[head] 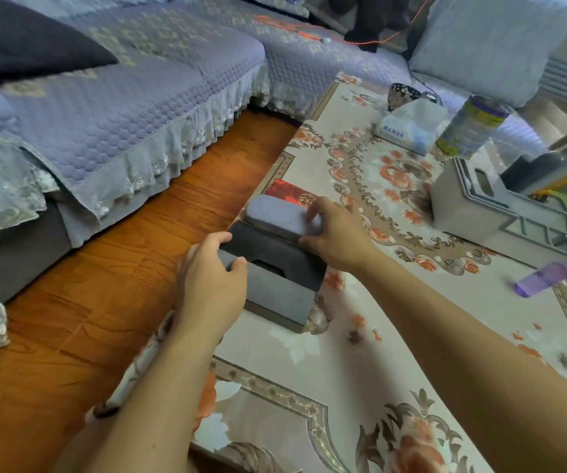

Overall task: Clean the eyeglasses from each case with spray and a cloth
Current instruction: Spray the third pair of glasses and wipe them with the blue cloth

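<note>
Blue Chinese print on the tissue box (408, 129) is too blurred to read.

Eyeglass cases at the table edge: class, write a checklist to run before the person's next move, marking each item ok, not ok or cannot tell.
1. Left hand grips the dark grey case at its near left end: ok.
2. Right hand has hold of the light grey case, thumb and fingers at its right end: ok.
3. Cases fully on the table: not ok, both sit at its left edge by the floor.
4. Purple spray bottle present: ok, lying on its side at the right.
5. Cleaning cloth present: cannot tell, none clearly seen.
6. Glasses inside the cases: cannot tell, none can be seen.
</note>
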The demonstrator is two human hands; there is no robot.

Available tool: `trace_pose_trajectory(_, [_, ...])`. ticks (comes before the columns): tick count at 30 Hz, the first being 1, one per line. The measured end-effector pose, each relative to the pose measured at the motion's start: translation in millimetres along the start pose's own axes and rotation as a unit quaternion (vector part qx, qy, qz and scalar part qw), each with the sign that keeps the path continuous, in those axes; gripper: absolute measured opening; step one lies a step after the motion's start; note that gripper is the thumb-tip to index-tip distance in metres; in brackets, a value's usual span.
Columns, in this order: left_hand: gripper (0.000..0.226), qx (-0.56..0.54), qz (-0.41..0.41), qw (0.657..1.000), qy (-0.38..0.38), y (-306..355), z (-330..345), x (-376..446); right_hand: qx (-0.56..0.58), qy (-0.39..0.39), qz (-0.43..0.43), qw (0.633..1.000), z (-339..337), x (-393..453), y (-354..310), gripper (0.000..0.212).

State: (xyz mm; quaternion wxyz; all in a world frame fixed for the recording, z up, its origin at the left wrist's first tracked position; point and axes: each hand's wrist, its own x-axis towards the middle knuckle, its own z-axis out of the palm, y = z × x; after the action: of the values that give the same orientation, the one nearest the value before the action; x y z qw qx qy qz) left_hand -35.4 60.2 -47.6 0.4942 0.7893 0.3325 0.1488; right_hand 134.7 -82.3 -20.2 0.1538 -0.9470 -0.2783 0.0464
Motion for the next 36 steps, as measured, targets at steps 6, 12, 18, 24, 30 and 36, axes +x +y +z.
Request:
trace_pose_trajectory(6, [0.041,-0.004,-0.003,1.0,0.002,0,1,0,-0.047,0.032,0.001,0.998,-7,3,-3,0.016])
trace_pose_trajectory(12, [0.041,-0.01,-0.008,1.0,-0.002,0,0,1,0.04,0.01,-0.083,0.996,-9,-30,-15,0.023])
trace_pose_trajectory(18, [0.052,-0.012,-0.019,1.0,-0.005,-1,3,-1,0.032,-0.102,-0.1,0.989,-1,-42,-20,0.06])
trace_pose_trajectory(24, [0.065,-0.005,-0.006,1.0,0.007,0,6,-6,-0.008,-0.155,-0.108,0.982,-5,-26,-40,0.061])
trace_pose_trajectory(30, [0.066,0.025,0.024,0.997,0.072,10,-3,-23,-0.036,-0.075,-0.116,0.99,-54,-43,-32,0.053])
trace_pose_trajectory(36, [0.035,-0.083,0.086,0.993,-0.024,63,17,-105,0.176,-0.044,-0.008,0.983,-113,-176,52,0.046])
